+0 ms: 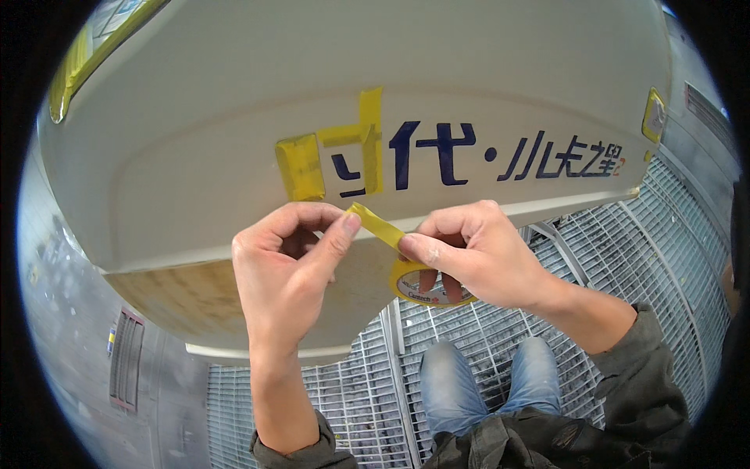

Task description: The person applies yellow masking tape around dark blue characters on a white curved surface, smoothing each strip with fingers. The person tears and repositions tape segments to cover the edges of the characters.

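My left hand (293, 252) pinches the end of a short strip of yellow masking tape (378, 225) between thumb and forefinger. The other end of the strip is under the thumb of my right hand (469, 249), whose fingers hook through the yellow tape roll (430, 293). Just beyond both hands is a pale vehicle body panel (246, 117) with dark blue lettering (445, 152). Pieces of yellow tape (300, 167) cover most of the strokes of the leftmost character; a few blue strokes (351, 182) there show uncovered.
Yellow tape also edges the panel's upper left corner (73, 76) and covers a small part (653, 115) at far right. Below the panel is a brown-stained lower section (181, 296). Metal floor grating (363, 404) lies under my jeans-clad legs (451, 381). A wall vent (126, 359) is at left.
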